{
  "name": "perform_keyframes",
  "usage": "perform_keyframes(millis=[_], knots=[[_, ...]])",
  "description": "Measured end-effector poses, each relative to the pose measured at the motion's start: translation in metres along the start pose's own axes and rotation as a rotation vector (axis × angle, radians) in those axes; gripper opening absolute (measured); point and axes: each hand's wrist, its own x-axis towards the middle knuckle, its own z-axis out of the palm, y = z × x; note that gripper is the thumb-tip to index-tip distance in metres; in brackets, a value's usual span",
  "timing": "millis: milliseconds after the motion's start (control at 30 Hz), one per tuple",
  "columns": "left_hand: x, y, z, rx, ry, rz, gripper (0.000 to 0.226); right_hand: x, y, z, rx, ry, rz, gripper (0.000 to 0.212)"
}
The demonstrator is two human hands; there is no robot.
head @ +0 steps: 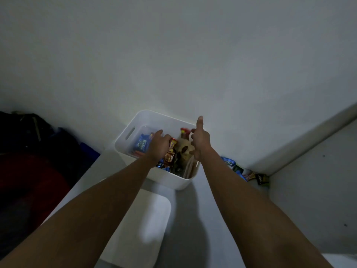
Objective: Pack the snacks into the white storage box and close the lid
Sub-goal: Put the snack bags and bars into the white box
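Observation:
The white storage box (133, 132) stands open against the wall, holding several snack packets (171, 158). My left hand (158, 145) is down inside the box, its fingers curled on a red and yellow snack packet (172, 144). My right hand (200, 141) hovers over the box's right side with its thumb up and fingers loosely spread, holding nothing. The white lid (143, 227) lies flat on the surface in front of the box, between my forearms. Several more snack packets (245, 171) lie loose in the corner to the right of the box.
A white wall (173, 55) rises right behind the box. A raised white ledge (309, 136) runs along the right side. Dark bags and a red object (29, 171) sit below the surface's left edge.

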Motion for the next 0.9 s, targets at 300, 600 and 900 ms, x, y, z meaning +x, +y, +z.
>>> perform_keyframes(millis=[300,600,900], knots=[[-0.022,0.037,0.049,0.267,0.005,0.201,0.061,0.014,-0.009,-0.078,0.053,0.154,-0.094,0.054],[-0.035,0.031,0.137,0.725,-0.062,0.447,0.071,0.039,0.066,-0.201,-0.110,0.401,-0.088,0.042],[-0.017,0.015,0.162,0.920,-0.023,0.483,0.072,0.057,0.139,-0.270,-0.580,0.460,-0.143,0.045]])
